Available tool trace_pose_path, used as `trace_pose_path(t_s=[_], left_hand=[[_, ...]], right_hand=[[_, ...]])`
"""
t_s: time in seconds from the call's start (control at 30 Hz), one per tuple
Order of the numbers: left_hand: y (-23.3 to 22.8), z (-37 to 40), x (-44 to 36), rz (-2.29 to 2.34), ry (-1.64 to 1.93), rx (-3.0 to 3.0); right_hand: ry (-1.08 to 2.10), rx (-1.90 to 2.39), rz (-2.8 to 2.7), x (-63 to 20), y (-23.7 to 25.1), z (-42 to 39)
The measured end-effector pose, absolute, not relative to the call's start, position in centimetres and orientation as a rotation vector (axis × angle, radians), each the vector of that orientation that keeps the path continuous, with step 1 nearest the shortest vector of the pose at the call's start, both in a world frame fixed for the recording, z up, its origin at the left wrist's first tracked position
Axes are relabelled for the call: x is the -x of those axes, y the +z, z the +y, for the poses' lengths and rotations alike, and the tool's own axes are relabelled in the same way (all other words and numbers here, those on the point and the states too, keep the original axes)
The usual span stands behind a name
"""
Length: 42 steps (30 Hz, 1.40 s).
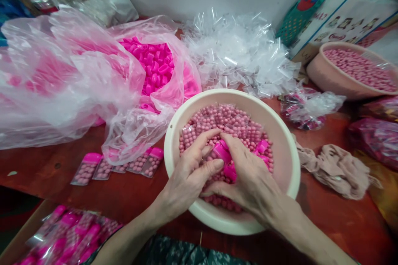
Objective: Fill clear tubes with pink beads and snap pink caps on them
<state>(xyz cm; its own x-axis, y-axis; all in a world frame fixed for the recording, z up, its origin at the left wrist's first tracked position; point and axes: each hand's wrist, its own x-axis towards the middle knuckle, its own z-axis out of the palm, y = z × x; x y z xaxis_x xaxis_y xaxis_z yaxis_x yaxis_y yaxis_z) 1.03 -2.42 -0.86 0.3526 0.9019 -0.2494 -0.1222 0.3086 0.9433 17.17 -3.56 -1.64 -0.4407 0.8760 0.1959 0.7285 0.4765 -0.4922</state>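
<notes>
Over a cream basin [170,155] full of pink beads [226,205], my two hands meet close together. In my left hand [195,169], between thumb and fingers, is a small clear bead container [207,156], partly covered by the fingers. The fingers of my right hand [251,174] are curled around a bright pink cap [222,152] at the container's end; whether it is fully seated cannot be made out. Loose pink caps [262,146] lie on the beads by my right hand. Several clear bead-filled containers [231,118] rest uncapped at the basin's far side.
Capped bead containers [85,169] lie on the red table [130,198], left of the basin. Behind them sits a plastic bag [124,91] of pink caps. Clear empty containers [236,54] are heaped at the back. A bead-filled tub [320,70] and a crumpled cloth [342,169] are at right.
</notes>
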Motion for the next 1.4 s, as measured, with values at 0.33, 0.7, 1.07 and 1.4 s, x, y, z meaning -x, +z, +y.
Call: trace_pose_path(t_s=[0.33, 0.7, 1.07, 1.4], left_hand=[[-0.7, -2.9, -1.4, 1.155, 0.88, -1.342], [-0.9, -2.8, -1.2, 1.06, 0.837, -1.158], [-0.9, -2.6, -1.1, 0.982, 0.872, -1.049], [-0.8, -2.4, -0.9, 0.927, 0.96, -0.99]], right_hand=[[0.448, 1.433, -2.211, -15.3, -0.7, -3.4], [0.999, 1.273, -1.963, -18.0, -1.4, -2.4], [0.838, 1.292, -1.991, -17.5, -0.6, -2.0], [0.593, 1.21, -2.246, -16.6, -0.4, -2.5]])
